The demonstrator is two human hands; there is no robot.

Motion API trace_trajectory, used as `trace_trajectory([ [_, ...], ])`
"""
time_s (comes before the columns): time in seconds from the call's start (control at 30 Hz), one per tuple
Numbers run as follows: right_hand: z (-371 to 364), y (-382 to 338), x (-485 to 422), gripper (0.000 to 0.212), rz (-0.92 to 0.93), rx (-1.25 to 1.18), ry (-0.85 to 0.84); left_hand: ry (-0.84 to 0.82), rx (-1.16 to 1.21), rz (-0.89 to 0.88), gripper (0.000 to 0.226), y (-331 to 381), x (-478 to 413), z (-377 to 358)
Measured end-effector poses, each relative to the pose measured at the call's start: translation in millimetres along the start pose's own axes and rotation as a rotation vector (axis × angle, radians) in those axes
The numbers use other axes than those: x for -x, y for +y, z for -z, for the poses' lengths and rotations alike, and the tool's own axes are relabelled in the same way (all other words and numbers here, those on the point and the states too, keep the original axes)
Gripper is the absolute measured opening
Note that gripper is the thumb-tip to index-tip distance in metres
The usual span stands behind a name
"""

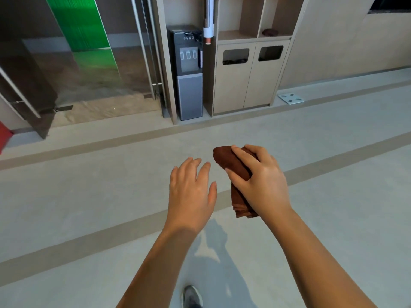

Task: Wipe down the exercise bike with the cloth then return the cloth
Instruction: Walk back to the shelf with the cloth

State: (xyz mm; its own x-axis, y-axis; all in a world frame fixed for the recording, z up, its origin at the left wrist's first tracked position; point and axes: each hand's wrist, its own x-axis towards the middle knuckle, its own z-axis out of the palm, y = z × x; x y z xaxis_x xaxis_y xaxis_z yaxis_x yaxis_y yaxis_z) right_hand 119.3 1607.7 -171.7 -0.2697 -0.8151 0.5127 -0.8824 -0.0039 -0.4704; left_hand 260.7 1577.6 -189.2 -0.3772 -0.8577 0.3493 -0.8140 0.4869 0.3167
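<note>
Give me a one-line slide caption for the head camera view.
Right hand grips a folded brown cloth, left hand open, facing the cabinet.

The left hand (191, 192) and the right hand (260, 181) are bare. The left forearm (155, 261) and the right forearm (320, 256) are uncovered right to the picture's lower edge. One foot wears a grey sports shoe (192, 296) with a rounded toe.

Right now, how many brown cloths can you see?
2. One cloth is gripped in the right hand; a second cloth lies in the open cubby above the slotted doors. Dark shapes inside the left slot might be more, too dim to tell.
</note>
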Motion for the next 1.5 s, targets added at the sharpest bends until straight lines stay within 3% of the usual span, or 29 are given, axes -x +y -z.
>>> trace_trajectory([
  [0.4,-115,80,-196,0.045,-0.147,0.007,0.032,-0.082,-0.022,-0.021,0.041,-68,-226,-67],
  [0.77,-179,206,-422,0.044,-0.099,0.033,0.099,0.004,-0.037,-0.109,0.043,-47,-485,-174],
  [0.93,-208,239,-518,0.044,-0.083,0.020,0.087,0.003,-0.034,-0.066,0.043,-47,-573,-204],
  [1.23,-306,275,-660,0.044,-0.020,0.005,0.000,0.080,-0.043,-0.005,0.040,-102,-725,-255],
  [1.5,-407,272,-841,0.045,0.017,-0.009,-0.004,0.092,0.035,0.016,0.041,-196,-914,-288],
])
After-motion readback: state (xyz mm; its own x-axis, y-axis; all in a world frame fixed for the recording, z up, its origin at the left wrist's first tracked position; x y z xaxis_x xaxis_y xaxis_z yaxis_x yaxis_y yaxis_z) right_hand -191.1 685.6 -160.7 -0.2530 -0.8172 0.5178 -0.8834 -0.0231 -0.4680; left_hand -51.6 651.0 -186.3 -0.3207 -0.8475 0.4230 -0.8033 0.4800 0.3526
